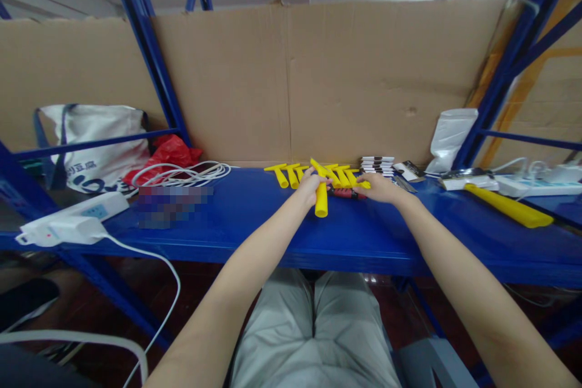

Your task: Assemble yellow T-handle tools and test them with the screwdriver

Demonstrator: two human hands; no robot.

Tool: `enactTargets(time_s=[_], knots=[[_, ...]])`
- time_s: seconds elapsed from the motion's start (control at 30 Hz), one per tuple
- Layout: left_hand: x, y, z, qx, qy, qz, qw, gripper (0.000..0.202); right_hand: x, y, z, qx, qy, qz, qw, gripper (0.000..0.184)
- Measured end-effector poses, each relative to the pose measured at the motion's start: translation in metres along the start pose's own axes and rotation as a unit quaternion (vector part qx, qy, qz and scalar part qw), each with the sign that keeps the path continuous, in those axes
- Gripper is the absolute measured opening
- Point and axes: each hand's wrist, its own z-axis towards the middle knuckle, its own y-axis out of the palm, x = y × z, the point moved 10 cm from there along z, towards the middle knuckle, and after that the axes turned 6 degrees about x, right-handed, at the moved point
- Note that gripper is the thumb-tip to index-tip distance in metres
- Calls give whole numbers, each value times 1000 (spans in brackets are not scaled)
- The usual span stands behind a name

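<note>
My left hand (309,186) is closed around a yellow T-shaped scraper (321,201), its thick round handle end pointing toward me above the blue shelf (254,218). My right hand (377,187) reaches down at the right end of a row of similar yellow T-shaped scrapers (343,177). Its fingers curl about the end of one of them, just above a tool with a red and black handle (344,193). Whether the right fingers grip either thing is unclear. More yellow scrapers (280,177) lie left of my left hand.
Behind my right hand are stacked black-and-white small packs (377,165) and a white pouch (450,139). A long yellow tool (511,206) lies right, near a power strip (541,185). Left are coiled white cable (195,174), a cloth bag (100,145) and another power strip (77,218).
</note>
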Motion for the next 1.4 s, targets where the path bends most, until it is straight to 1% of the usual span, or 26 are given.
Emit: enactTargets(time_s=[0.07,0.1,0.13,0.23,0.37,0.47,0.53,0.67,0.73,0.83,0.93,1.0,1.07,1.23,1.3,1.4], knots=[[1,-6,2,24,-1,-1,1000,76,3,13,-6,-88,-10,14,996,16],[1,-7,2,30,-1,-1,1000,75,4,17,-9,-117,-15,19,993,12],[2,-8,2,35,-1,-1,999,73,5,19,-11,-131,-19,19,991,9],[2,-11,1,46,-6,-3,999,73,8,13,-10,-115,-19,11,993,4],[2,-12,2,49,-5,3,999,70,8,5,-11,-105,10,36,994,7],[0,-12,3,48,-5,4,999,69,6,-8,-11,-62,36,105,992,10],[-1,-12,3,46,-6,2,999,71,6,-14,-10,-33,64,185,980,13],[-3,-12,4,46,-6,0,999,74,10,-27,-8,29,122,326,937,22],[-4,-12,4,48,-9,4,999,73,11,-35,-8,64,140,366,918,28],[-4,-11,4,45,-8,7,999,69,13,-48,-9,121,146,413,891,32],[-4,-10,5,37,-7,6,999,66,21,-64,-12,201,148,436,865,34],[-5,-9,5,31,-13,7,999,65,32,-73,-16,261,159,438,846,34],[-6,-7,5,21,-17,10,1000,64,46,-79,-20,307,183,435,827,35],[-6,0,4,-11,-21,20,1000,59,75,-90,-32,392,246,419,781,34],[-7,1,5,-18,-25,20,999,59,80,-95,-38,426,262,414,761,34],[-8,3,5,-25,-28,18,999,60,77,-103,-47,467,270,415,733,33]])
